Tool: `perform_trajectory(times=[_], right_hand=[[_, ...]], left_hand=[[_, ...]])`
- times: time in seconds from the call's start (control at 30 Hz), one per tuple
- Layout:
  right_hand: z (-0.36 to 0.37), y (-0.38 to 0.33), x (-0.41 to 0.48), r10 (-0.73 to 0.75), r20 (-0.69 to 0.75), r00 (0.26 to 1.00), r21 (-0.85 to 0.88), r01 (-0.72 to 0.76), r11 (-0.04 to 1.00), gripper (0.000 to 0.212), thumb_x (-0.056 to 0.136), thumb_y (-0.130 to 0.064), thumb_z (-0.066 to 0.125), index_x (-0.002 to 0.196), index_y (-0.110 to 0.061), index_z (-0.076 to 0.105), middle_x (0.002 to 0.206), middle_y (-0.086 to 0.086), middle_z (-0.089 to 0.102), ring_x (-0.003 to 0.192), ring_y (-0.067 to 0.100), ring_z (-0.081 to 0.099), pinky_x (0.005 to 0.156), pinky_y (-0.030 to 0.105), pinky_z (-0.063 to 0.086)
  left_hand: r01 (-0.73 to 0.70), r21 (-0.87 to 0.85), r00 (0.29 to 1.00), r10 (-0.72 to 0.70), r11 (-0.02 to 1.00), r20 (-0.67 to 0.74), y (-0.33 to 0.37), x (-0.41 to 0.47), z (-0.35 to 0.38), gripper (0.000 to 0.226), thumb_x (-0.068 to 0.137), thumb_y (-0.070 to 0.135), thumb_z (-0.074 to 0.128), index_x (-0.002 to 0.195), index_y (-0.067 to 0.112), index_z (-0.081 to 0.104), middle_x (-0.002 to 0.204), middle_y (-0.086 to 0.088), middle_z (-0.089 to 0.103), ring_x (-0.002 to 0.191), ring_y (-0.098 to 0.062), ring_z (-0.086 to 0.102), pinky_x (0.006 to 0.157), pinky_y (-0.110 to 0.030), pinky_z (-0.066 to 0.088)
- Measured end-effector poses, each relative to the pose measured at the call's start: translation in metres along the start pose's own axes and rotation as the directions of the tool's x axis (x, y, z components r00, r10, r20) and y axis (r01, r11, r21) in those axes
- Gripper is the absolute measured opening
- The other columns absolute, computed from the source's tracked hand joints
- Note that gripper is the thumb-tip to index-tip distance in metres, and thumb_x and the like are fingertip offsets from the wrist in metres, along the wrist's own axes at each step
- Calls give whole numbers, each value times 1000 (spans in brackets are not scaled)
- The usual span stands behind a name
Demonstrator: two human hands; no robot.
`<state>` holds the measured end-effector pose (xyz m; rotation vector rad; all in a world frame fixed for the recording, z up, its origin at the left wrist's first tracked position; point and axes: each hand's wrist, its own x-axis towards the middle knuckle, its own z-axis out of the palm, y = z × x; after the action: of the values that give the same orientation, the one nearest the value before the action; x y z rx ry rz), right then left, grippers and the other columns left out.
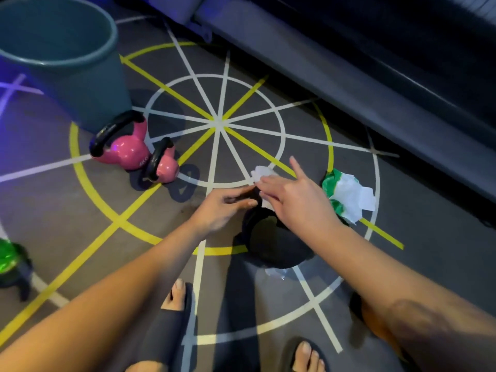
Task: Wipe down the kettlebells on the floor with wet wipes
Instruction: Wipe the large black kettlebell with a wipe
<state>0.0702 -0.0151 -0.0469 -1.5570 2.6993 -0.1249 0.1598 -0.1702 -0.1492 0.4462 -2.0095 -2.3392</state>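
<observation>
- Black kettlebell (271, 238): upright on the marked floor (268, 108), between the person's feet and the circle's centre.
- Left hand (228, 208): fingers curled round the kettlebell's handle.
- Right hand (294, 196): fingers straight and spread, pressing a white wet wipe (261, 173) onto the handle.
- Wipes pack (346, 194): green-white, just right of the hand.
- Two pink kettlebells (122, 142): touching, beside a teal bucket (88, 84).

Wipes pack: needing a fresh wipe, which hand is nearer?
Right. The right hand sits just beside the wipes pack; the left hand is farther off, on the black kettlebell.
</observation>
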Motion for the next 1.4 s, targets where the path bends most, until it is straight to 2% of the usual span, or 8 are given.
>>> perform_trajectory(times=[0.23, 0.43, 0.63, 0.77, 0.9, 1.03, 1.23, 1.4], right_hand=[[-15, 12, -33, 181, 29, 983, 115, -183, 976, 32, 101, -28, 62, 132, -32, 68, 138, -12, 64, 148, 34, 38, 103, 59, 50], [-44, -7, -15, 249, 319, 914, -16, -258, 966, 26, 106, -38, 43, 124, -31, 61, 123, 10, 68, 135, 39, 49, 95, 51, 54], [-32, -20, 3, 225, 321, 920, -5, -236, 972, 22, 109, -31, 43, 123, -28, 60, 127, 10, 67, 150, 36, 30, 94, 49, 50], [-11, 6, -23, 127, -14, 992, 6, -127, 992, 27, 89, -12, 76, 107, -29, 64, 113, -3, 75, 135, 41, 53, 66, 52, 63], [4, 16, -21, 72, -10, 997, 48, -71, 996, 15, 102, -25, 55, 107, -22, 69, 117, 0, 74, 134, 35, 56, 89, 59, 57], [3, -11, 11, 80, 79, 994, 38, -83, 996, 9, 96, -15, 67, 93, -23, 68, 89, -1, 72, 129, 37, 59, 104, 54, 52], [1, -8, -4, 66, -60, 996, 69, -62, 996, 28, 95, -24, 69, 123, -23, 71, 122, -2, 74, 114, 16, 69, 127, 45, 13], [-31, -9, -21, 175, 170, 970, 222, -211, 952, 87, 97, -51, 61, 162, -39, 5, 162, -16, 34, 152, 14, 25, 127, 42, 18]], left_hand=[[-84, 798, 989, -46, 597, 138, 46, -1, -14, 25, 101, 45, 58, 122, 37, 69, 99, 7, 75, 94, -14, 70, 79, -36, 55], [-88, 976, 933, -326, 199, 151, 98, 1, 6, 18, 102, 26, 49, 118, 22, 57, 117, -14, 67, 110, -37, 61, 78, -37, 44], [-10, 852, 932, -304, 523, 198, 85, -13, 0, 43, 96, 13, 52, 138, 23, 52, 115, -8, 69, 100, -28, 64, 78, -30, 45], [48, 704, 994, -104, 709, 38, 46, -11, 3, 38, 92, 44, 57, 127, 33, 67, 115, 12, 75, 110, -7, 68, 97, -30, 53], [37, 519, 995, 17, 854, -99, 13, -18, 10, 42, 91, 40, 63, 133, 36, 65, 119, 19, 73, 113, 6, 65, 101, -23, 51], [17, 528, 990, 61, 849, -130, 15, -24, 12, 37, 97, 18, 63, 132, 30, 67, 119, 15, 73, 112, 7, 64, 95, -12, 46], [-1, 555, 971, 134, 832, -199, 13, -42, 17, 53, 92, 29, 48, 143, 43, 46, 128, 6, 71, 122, -17, 64, 104, -45, 52], [-145, 595, 860, 398, 791, -320, 12, -56, 32, 56, 102, 26, 50, 157, 27, 37, 157, 6, 46, 143, -11, 46, 114, -35, 42]])
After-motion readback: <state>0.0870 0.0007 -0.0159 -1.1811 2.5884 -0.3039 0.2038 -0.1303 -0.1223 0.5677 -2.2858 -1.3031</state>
